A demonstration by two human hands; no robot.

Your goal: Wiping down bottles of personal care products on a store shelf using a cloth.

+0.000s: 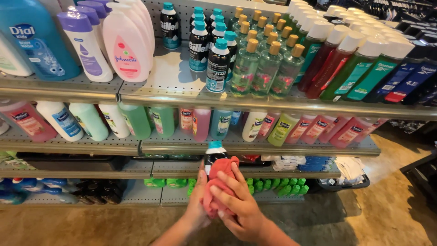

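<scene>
I see the left hand (196,207) wrapped around the lower body of a black can with a teal cap (214,157), held upright in front of the lower shelves, while the right hand (239,207) presses a red cloth (221,184) closed against the can's side. On the top shelf (173,79) stand matching black teal-capped cans (217,64), with an open gap beside them, green-liquid bottles with gold caps (266,66) just to their right, and a pink lotion bottle (127,48) to their left. The shelf below (255,148) carries a row of pastel shampoo bottles (200,123).
</scene>
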